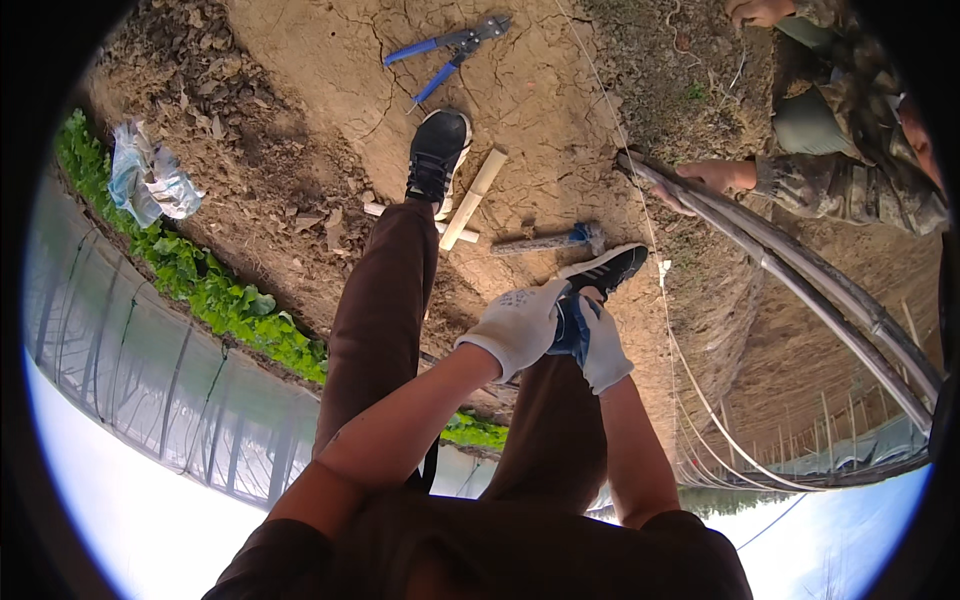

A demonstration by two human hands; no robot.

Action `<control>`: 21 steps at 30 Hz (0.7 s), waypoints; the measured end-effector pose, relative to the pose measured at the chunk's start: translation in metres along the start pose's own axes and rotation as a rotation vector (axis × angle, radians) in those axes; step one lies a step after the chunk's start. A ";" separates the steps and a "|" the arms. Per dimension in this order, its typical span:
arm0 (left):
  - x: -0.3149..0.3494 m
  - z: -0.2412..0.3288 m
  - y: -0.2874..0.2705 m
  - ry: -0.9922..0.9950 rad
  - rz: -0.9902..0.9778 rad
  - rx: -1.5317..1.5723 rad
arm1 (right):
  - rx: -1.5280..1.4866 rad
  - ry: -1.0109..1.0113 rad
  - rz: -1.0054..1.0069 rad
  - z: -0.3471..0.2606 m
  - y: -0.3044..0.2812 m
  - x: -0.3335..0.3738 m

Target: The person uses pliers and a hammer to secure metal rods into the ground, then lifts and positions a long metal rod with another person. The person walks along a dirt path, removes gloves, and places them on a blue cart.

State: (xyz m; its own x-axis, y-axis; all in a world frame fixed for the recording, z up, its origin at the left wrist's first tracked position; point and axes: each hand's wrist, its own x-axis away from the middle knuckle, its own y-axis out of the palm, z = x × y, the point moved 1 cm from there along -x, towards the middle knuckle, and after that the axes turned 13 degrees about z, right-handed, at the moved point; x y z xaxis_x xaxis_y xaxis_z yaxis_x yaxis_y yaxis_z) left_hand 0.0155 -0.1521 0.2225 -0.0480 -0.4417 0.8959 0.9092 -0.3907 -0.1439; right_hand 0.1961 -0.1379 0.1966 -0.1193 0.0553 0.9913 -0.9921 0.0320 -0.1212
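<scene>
My left hand and my right hand meet in front of my right knee, both in white work gloves with blue palms. The fingers of both are bent and pressed together around the blue part of a glove; whether anything else lies between them is hidden. Just beyond, a hammer lies on the soil by my right shoe. A flat wooden strip lies beside my left shoe, crossing over another light stick. Farther out are bolt cutters with blue handles, their jaws pointing right.
At right, another person's hand grips long wooden poles. A thin white string runs over the cracked soil past my right side. Left are a crumpled plastic bag, leafy green plants and a plastic-sheeted greenhouse wall.
</scene>
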 end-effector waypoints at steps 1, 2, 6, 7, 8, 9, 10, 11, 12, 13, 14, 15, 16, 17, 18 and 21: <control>-0.005 -0.003 -0.006 0.033 0.078 0.014 | 0.034 -0.009 0.075 0.006 -0.003 -0.001; -0.011 -0.006 -0.009 0.014 0.045 -0.016 | 0.108 -0.034 0.120 0.020 -0.016 -0.017; -0.012 0.009 -0.027 0.043 0.046 0.027 | 0.125 -0.149 0.127 0.016 -0.008 -0.022; -0.015 0.015 -0.035 0.053 0.071 0.053 | 0.143 -0.170 0.119 0.009 -0.004 -0.018; -0.015 0.020 -0.039 0.061 0.093 0.079 | 0.182 -0.177 0.116 0.002 -0.005 -0.011; -0.014 0.031 -0.045 0.055 0.129 0.117 | 0.215 -0.190 0.117 -0.008 -0.001 -0.006; -0.016 0.040 -0.053 0.054 0.095 0.093 | 0.248 -0.200 0.118 -0.019 0.004 -0.002; -0.021 0.048 -0.063 0.051 0.059 0.070 | 0.255 -0.226 0.098 -0.033 0.008 -0.002; -0.021 0.058 -0.073 0.048 0.019 0.050 | 0.211 -0.282 0.111 -0.042 0.007 -0.008; -0.020 0.059 -0.073 0.074 0.092 0.107 | 0.269 -0.362 0.139 -0.056 0.011 -0.007; -0.021 0.060 -0.073 0.084 0.059 0.118 | 0.328 -0.440 0.165 -0.071 0.016 -0.007; -0.023 0.060 -0.075 0.095 0.019 0.131 | 0.326 -0.426 0.176 -0.085 0.019 -0.007; -0.025 0.062 -0.080 0.111 -0.018 0.140 | 0.320 -0.417 0.184 -0.100 0.025 -0.007; -0.023 0.064 -0.082 0.096 -0.048 0.115 | 0.324 -0.408 0.162 -0.117 0.032 -0.009; -0.018 0.067 -0.086 0.109 -0.028 0.117 | 0.327 -0.458 0.155 -0.130 0.037 -0.019; -0.011 0.061 -0.082 0.125 -0.006 0.082 | 0.340 -0.581 0.123 -0.178 0.079 -0.042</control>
State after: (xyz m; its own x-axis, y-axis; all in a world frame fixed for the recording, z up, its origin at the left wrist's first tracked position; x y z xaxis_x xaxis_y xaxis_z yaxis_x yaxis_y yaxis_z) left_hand -0.0332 -0.0662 0.2505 -0.1002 -0.5388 0.8365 0.9393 -0.3286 -0.0992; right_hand 0.1299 0.0397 0.1365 -0.1386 -0.5089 0.8496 -0.9158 -0.2608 -0.3056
